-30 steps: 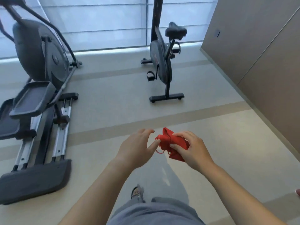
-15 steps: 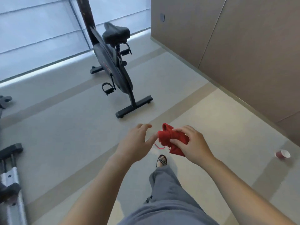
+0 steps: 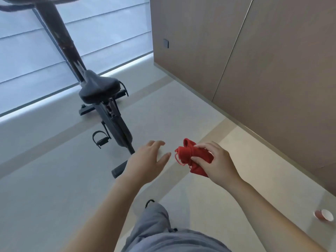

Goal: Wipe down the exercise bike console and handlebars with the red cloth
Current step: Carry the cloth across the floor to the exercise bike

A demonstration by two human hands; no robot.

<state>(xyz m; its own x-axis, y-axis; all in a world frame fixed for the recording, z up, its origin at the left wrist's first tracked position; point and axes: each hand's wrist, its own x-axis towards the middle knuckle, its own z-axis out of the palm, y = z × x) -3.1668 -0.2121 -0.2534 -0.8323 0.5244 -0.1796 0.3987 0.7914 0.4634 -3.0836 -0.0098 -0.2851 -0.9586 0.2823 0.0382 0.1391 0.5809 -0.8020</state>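
Note:
A black exercise bike [image 3: 109, 113] stands on the floor ahead and to the left, seen from behind its saddle [image 3: 99, 88]. Its upright post [image 3: 60, 37] rises to the top left, where the handlebars [image 3: 36, 2] are cut off by the frame edge; the console is out of view. My right hand [image 3: 216, 160] grips a bunched red cloth [image 3: 189, 157] in front of me. My left hand [image 3: 147, 159] hovers just left of the cloth, fingers relaxed and spread, a small gap from it.
A brown panelled wall [image 3: 254, 70] runs along the right side. A small red and white paper cup [image 3: 324, 215] lies on the floor at the lower right. A blind-covered window [image 3: 27, 60] fills the left background. My grey-trousered leg [image 3: 156, 224] steps forward below.
The view has swung and closed in on the bike, which now looks larger and nearer. My left hand has drawn slightly away from the cloth; the right hand still holds it.

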